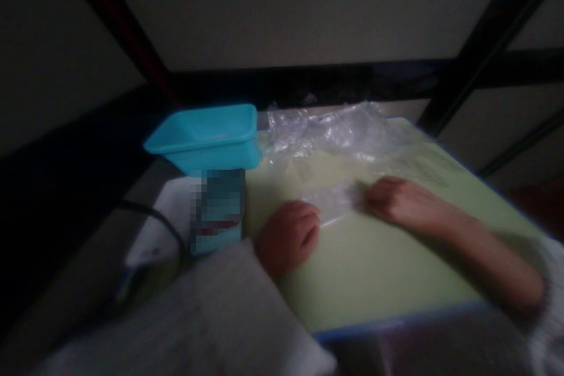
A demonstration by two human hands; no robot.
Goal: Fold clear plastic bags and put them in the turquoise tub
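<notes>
A small clear plastic bag (337,202) lies stretched between my two hands, just over the pale yellow-green tabletop (365,270). My left hand (288,238) has its fingers curled in and closed on the bag's left end. At the other end, my right hand (388,198) is closed on the bag, knuckles up and fingertips hidden. Behind both hands sits a crumpled heap of clear plastic (348,129). The picture is dim and blurred, so fine details of the bag cannot be made out.
A turquoise plastic basin (211,144) stands at the back left. In front of it are a blurred-out bluish packet (220,205), a white sheet-like item (163,223) and a dark cable (158,217). A dark-framed wall (299,12) rises behind the blue-edged table.
</notes>
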